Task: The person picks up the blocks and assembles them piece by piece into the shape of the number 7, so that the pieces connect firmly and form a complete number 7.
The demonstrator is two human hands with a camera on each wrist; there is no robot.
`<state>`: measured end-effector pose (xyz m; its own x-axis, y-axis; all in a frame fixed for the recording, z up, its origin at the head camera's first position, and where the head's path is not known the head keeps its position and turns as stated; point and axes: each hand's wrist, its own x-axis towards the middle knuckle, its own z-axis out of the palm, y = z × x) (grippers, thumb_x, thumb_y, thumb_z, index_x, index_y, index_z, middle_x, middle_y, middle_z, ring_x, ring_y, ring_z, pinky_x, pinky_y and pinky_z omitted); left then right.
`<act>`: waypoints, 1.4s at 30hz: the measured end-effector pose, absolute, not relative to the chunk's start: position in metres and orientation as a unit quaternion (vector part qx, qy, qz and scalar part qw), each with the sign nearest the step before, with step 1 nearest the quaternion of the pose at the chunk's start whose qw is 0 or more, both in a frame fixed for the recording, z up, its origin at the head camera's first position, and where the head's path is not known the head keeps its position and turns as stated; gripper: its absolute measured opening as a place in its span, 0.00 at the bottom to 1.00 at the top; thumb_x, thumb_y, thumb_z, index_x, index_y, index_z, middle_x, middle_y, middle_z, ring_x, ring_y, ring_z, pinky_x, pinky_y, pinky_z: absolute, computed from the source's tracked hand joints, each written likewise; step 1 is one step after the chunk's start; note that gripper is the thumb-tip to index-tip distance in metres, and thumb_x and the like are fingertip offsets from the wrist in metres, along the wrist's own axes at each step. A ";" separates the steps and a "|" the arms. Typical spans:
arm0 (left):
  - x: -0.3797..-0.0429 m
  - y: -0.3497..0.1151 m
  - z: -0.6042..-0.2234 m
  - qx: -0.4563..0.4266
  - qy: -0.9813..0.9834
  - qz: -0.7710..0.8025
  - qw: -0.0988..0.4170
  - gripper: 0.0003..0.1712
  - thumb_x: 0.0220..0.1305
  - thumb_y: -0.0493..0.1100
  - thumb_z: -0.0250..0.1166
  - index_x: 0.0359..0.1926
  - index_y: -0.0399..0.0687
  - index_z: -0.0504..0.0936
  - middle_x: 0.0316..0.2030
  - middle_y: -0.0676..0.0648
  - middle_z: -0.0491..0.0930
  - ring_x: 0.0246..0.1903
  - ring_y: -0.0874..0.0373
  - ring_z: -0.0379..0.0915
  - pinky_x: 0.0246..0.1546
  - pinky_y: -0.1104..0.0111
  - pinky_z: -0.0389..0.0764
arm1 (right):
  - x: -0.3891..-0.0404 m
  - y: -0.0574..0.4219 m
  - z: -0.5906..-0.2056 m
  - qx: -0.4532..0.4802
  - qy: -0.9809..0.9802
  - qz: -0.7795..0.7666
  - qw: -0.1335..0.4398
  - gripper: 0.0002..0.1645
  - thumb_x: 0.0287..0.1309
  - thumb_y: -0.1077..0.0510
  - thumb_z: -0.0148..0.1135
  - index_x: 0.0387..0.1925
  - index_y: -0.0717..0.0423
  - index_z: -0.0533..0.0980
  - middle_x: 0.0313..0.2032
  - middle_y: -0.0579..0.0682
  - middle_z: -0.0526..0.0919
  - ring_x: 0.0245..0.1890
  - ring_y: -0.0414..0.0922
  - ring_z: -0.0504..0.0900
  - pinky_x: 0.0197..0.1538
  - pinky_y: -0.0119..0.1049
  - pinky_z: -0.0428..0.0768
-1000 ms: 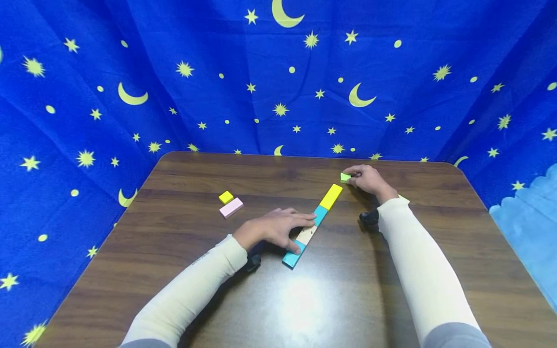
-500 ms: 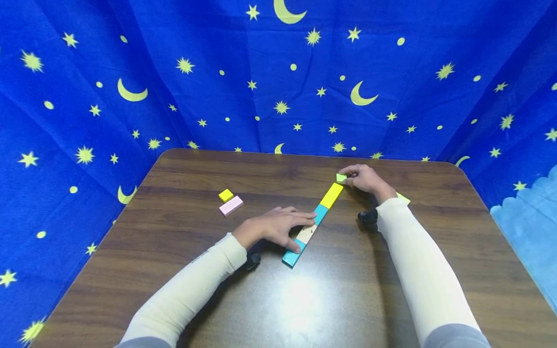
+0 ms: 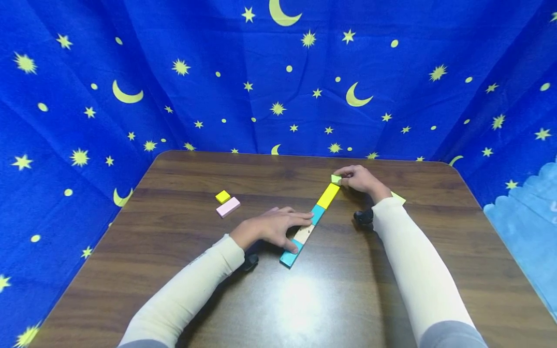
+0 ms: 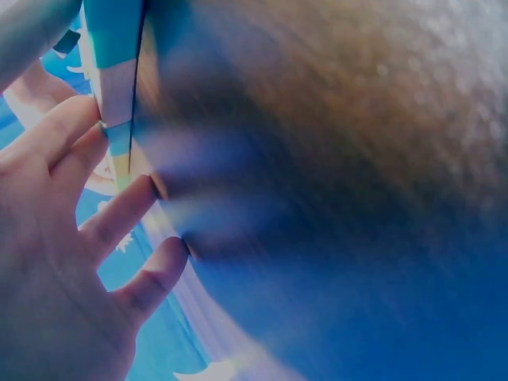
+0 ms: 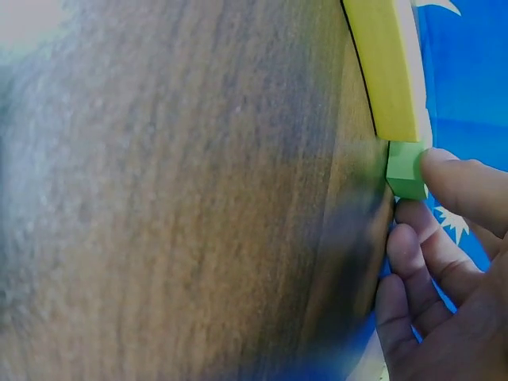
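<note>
A straight row of blocks runs diagonally over the table in the head view: a blue block [image 3: 288, 258] nearest, then a plain wooden block [image 3: 303, 235], another blue block [image 3: 319, 212] and a yellow block [image 3: 328, 195]. My left hand [image 3: 271, 228] rests on the row, its thumb on the near blue block and its forefinger on the far one; the other fingers are spread. At the row's far end, my right hand [image 3: 362, 180] pinches a small green block [image 3: 336, 179] between thumb and fingers. In the right wrist view this green block [image 5: 406, 165] sits against the yellow block's end.
Left of the row lie a small yellow block [image 3: 223, 196] and a pink block [image 3: 228, 207]. Beside my right wrist, a pale yellow-green piece [image 3: 398, 197] is partly hidden by the sleeve. A blue star-patterned curtain [image 3: 217, 96] hangs behind the wooden table [image 3: 143, 251].
My right hand has slid left with the green block, bringing it from the right of the yellow block to its far end. The left hand stays put on the row.
</note>
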<state>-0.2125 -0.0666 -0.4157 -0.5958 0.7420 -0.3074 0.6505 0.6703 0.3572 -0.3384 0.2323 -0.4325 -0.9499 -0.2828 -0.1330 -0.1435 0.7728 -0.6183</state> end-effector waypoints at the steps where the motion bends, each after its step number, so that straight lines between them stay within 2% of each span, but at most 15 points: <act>1: -0.213 -0.066 -0.416 0.394 0.887 0.106 0.218 0.48 0.58 0.62 0.70 0.75 0.66 0.59 0.78 0.65 0.46 0.76 0.51 0.50 0.74 0.38 0.49 | -0.338 0.233 -0.432 -0.113 0.935 -0.318 0.111 0.21 0.65 0.60 0.57 0.59 0.56 0.78 0.42 0.57 0.78 0.40 0.48 0.73 0.42 0.35 0.72; 5: -0.213 -0.066 -0.415 0.401 0.883 0.115 0.215 0.47 0.58 0.62 0.70 0.75 0.65 0.60 0.78 0.64 0.47 0.76 0.50 0.51 0.74 0.37 0.50 | -0.338 0.234 -0.432 -0.112 0.935 -0.319 0.108 0.21 0.64 0.60 0.58 0.58 0.56 0.78 0.40 0.56 0.78 0.39 0.48 0.73 0.41 0.35 0.71; 12: -0.213 -0.068 -0.415 0.394 0.884 0.114 0.224 0.47 0.59 0.62 0.69 0.75 0.65 0.60 0.78 0.64 0.47 0.77 0.49 0.48 0.74 0.36 0.47 | -0.341 0.233 -0.434 -0.115 0.922 -0.350 0.118 0.20 0.64 0.59 0.61 0.57 0.58 0.79 0.34 0.54 0.77 0.30 0.45 0.73 0.36 0.34 0.73; 22: -0.214 -0.067 -0.414 0.395 0.884 0.121 0.220 0.47 0.58 0.62 0.69 0.75 0.65 0.60 0.78 0.63 0.48 0.77 0.49 0.48 0.74 0.37 0.47 | -0.341 0.234 -0.433 -0.114 0.927 -0.338 0.117 0.21 0.65 0.57 0.61 0.58 0.55 0.79 0.40 0.57 0.79 0.35 0.46 0.74 0.41 0.34 0.73; 27: -0.213 -0.068 -0.414 0.404 0.881 0.119 0.216 0.47 0.58 0.62 0.69 0.75 0.62 0.61 0.78 0.61 0.49 0.76 0.48 0.51 0.74 0.38 0.49 | -0.341 0.234 -0.435 -0.117 0.922 -0.346 0.129 0.21 0.65 0.58 0.60 0.58 0.56 0.79 0.37 0.56 0.81 0.32 0.44 0.74 0.38 0.34 0.74; 32: -0.212 -0.068 -0.415 0.404 0.881 0.121 0.215 0.47 0.58 0.62 0.69 0.75 0.63 0.60 0.78 0.61 0.49 0.76 0.48 0.51 0.74 0.38 0.49 | -0.340 0.232 -0.436 -0.115 0.924 -0.343 0.125 0.20 0.64 0.59 0.60 0.57 0.56 0.79 0.36 0.55 0.79 0.31 0.45 0.74 0.36 0.34 0.74; 36: -0.212 -0.068 -0.415 0.398 0.884 0.116 0.217 0.47 0.58 0.62 0.69 0.75 0.64 0.60 0.78 0.63 0.48 0.76 0.49 0.50 0.74 0.38 0.49 | -0.338 0.232 -0.434 -0.118 0.926 -0.336 0.127 0.22 0.65 0.58 0.60 0.60 0.56 0.77 0.45 0.59 0.80 0.39 0.50 0.76 0.44 0.38 0.75; 39: -0.212 -0.068 -0.414 0.395 0.885 0.116 0.219 0.47 0.58 0.62 0.69 0.75 0.65 0.59 0.78 0.64 0.47 0.76 0.49 0.49 0.74 0.38 0.48 | -0.338 0.234 -0.426 -0.124 0.925 -0.340 0.116 0.24 0.67 0.58 0.57 0.63 0.59 0.74 0.56 0.63 0.79 0.51 0.56 0.77 0.55 0.47 0.77; 42: -0.211 -0.069 -0.414 0.393 0.885 0.120 0.221 0.47 0.58 0.62 0.69 0.76 0.65 0.59 0.78 0.64 0.47 0.76 0.49 0.49 0.75 0.38 0.47 | -0.336 0.240 -0.415 -0.130 0.927 -0.339 0.095 0.25 0.69 0.59 0.55 0.64 0.62 0.71 0.63 0.66 0.74 0.63 0.61 0.73 0.65 0.56 0.72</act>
<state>-0.2106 -0.0687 -0.4136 -0.5942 0.7477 -0.2965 0.6416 0.6629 0.3858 -0.3355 0.2395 -0.4149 -0.9482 -0.3051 -0.0887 -0.1757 0.7363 -0.6534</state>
